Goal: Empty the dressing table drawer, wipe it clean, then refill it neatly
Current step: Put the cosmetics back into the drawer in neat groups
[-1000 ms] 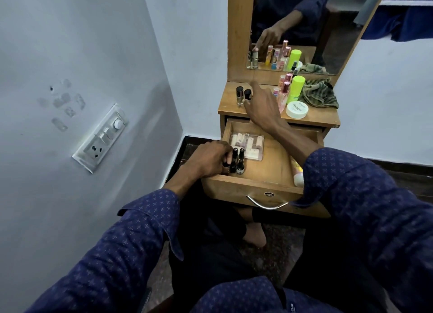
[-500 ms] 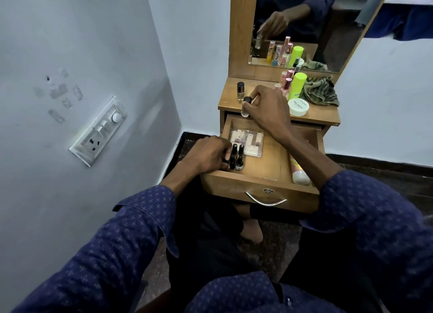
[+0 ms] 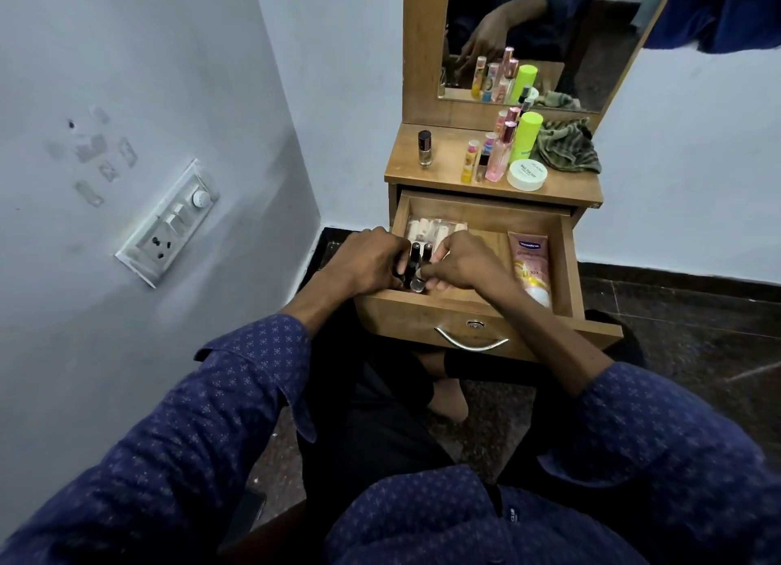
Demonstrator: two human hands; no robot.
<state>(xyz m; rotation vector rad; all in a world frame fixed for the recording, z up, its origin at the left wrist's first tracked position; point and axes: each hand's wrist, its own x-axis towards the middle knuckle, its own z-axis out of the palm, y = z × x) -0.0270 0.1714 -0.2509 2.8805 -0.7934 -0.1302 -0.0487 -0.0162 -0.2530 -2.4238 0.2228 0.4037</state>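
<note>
Your drawer (image 3: 481, 311): bottles (image 3: 416, 264) near-left, tube (image 3: 530, 264) right, packet (image 3: 435, 228) far-left; one bottle (image 3: 424, 148) on the tabletop (image 3: 443, 175).

Your drawer (image 3: 481, 218) is wood-look laminate, smooth and a bit satiny, same as the surface (image 3: 443, 175) above it. The drawer handle (image 3: 471, 344) is shiny curved metal. That lotion tube (image 3: 530, 264) looks like glossy plastic, the nail polish bottle (image 3: 424, 148) is glass with a glossy dark cap, and the green cloth (image 3: 566, 146) is rumpled, matt fabric.
</note>
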